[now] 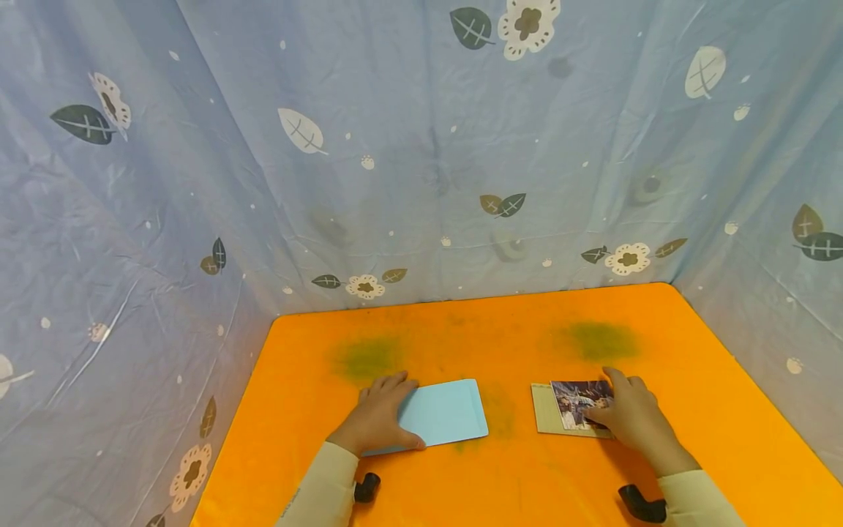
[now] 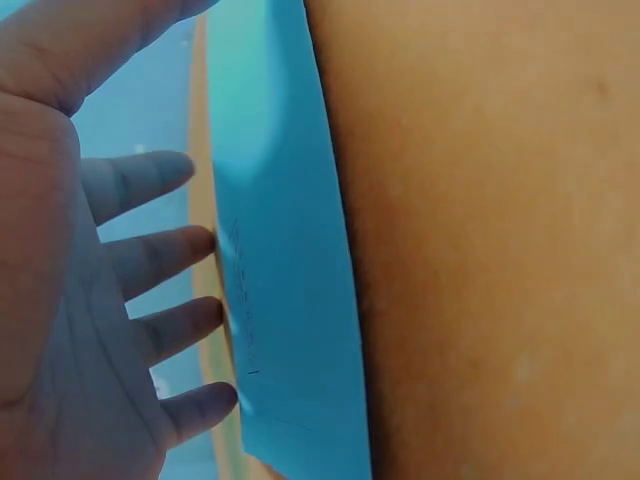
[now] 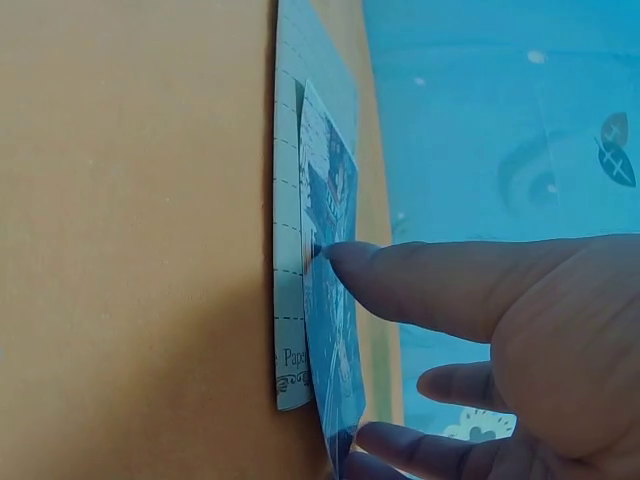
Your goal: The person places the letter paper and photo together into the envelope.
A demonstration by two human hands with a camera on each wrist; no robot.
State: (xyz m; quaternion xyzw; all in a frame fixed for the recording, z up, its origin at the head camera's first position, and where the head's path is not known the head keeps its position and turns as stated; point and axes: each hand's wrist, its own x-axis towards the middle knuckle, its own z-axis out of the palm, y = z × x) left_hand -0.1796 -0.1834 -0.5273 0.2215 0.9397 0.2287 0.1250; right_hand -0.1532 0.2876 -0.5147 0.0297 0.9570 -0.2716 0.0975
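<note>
On the left of the orange table lies a light-blue envelope (image 1: 444, 411), flat, with a crease near its right end. My left hand (image 1: 378, 416) spans its left end, thumb at the near edge and straight fingertips along the far edge. To the right, a picture card (image 1: 571, 402) with a dark printed scene lies over a beige lined paper pad (image 1: 545, 410). My right hand (image 1: 632, 413) pinches the card's right end, thumb on its face. In the right wrist view, the card (image 3: 335, 300) bends and stands slightly off the pad's lower end.
The orange tabletop (image 1: 454, 337) has dark greenish smudges toward the back. A blue-grey curtain (image 1: 421, 146) with leaves and flowers encloses the back and both sides. Black curved pieces (image 1: 642, 505) sit at each wrist.
</note>
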